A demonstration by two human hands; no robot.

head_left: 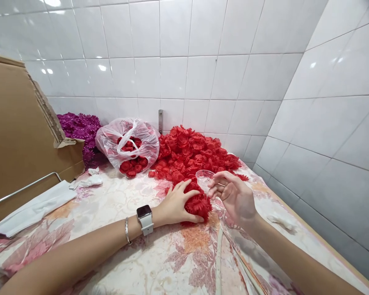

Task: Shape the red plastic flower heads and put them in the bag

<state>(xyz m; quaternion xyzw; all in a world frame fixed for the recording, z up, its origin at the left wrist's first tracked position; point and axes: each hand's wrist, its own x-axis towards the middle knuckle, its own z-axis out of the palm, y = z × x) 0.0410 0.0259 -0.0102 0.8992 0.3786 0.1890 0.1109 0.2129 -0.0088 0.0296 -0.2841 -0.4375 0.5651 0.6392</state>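
Flowers [199, 205], bunched and red, sit on the cloth [160, 258] under my left hand [181, 203], its fingers spread over them, while my right hand [236, 200] curls its fingers beside a clear cup [203, 179], whether pinching the rim I cannot tell. I'd judge the work only partway: a big red heap [193, 153] remains loose behind, the bag [107, 141] holds more, and the cup's contents are unclear.
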